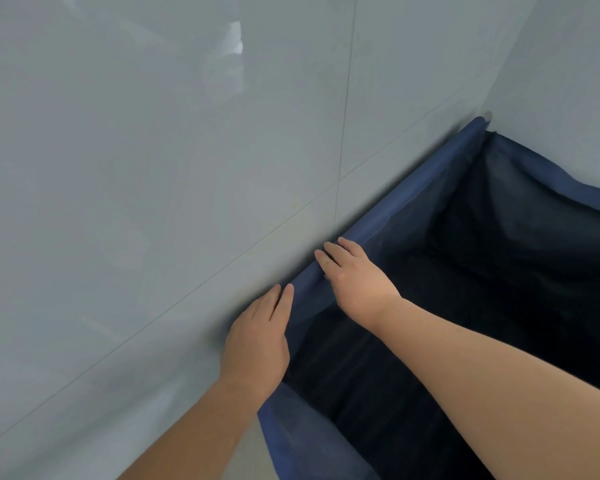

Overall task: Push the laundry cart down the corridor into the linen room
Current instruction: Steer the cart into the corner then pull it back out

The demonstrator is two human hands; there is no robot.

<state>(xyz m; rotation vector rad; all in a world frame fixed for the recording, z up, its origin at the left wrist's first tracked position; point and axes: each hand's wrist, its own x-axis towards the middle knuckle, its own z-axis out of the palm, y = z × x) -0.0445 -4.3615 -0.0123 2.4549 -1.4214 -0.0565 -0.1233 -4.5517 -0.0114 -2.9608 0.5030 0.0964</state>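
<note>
The laundry cart (426,199) is a blue fabric bin with a dark inside, filling the lower right of the head view. Its left rim lies against a tiled wall and its far corner sits in the corner of the room. My left hand (257,337) lies flat on that left rim near the cart's near corner, fingers together and pointing up along the rim. My right hand (354,275) rests a little farther along the same rim, with its fingers curled over the cloth edge. The bin's bottom is too dark to make out.
A glossy pale grey tiled wall (153,168) fills the left and top, touching the cart's side. A second wall (568,81) meets it at the upper right, behind the cart. A strip of pale floor (246,459) shows below the cart's near corner.
</note>
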